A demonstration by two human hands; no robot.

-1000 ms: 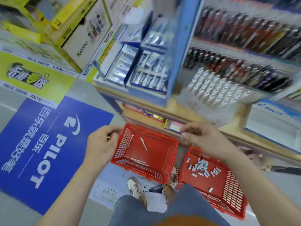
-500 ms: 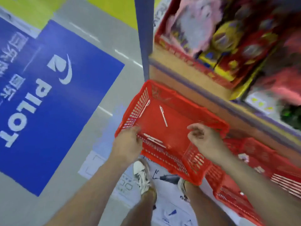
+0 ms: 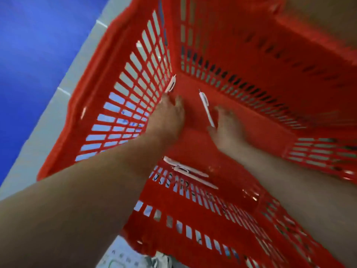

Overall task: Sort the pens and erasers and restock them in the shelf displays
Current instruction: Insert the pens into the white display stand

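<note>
Head view: we reach into the red basket, left grip spread and empty by the wall pen. Right grip sits at the middle pen, clamped or not we cannot tell. Nearer pens lie loose inside, so restocking looks all ahead.

Shop floor, by the look of it. A red slotted basket, shopping type, fills most of my view. Loose white pens lie on its bottom, one against the left wall, two along the near edge. Outside it: pale grey floor tiles with straight joints, and a big blue floor graphic beyond the left wall. A printed sheet lies under the near edge, print too blurred to read.
</note>
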